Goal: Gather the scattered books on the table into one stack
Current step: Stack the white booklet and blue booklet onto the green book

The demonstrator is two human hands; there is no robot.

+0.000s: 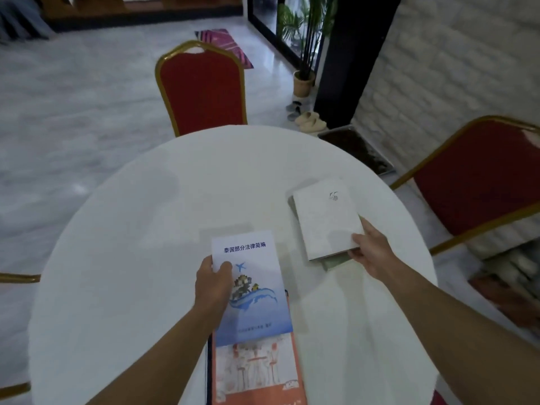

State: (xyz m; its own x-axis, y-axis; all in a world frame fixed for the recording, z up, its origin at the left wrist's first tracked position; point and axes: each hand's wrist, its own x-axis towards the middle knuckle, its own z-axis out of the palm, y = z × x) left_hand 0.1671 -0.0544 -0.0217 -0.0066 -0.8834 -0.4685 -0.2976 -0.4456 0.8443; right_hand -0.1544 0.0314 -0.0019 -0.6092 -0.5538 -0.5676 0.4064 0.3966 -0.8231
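Where the white book [327, 217] lies, a greenish book [336, 261] stays mostly hidden.

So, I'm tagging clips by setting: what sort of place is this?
Likely an indoor lounge or function room: a round white table, red banquet chairs with gold frames, and a potted plant on a polished floor.

Round white table [131, 258] bearing two groups of books. Lying at the near edge: an orange-covered book [257, 372], partly overlaid by a blue-and-white booklet [254, 290]. Lying toward the right: a greenish book [336, 262] sitting beneath a white book [324, 220].
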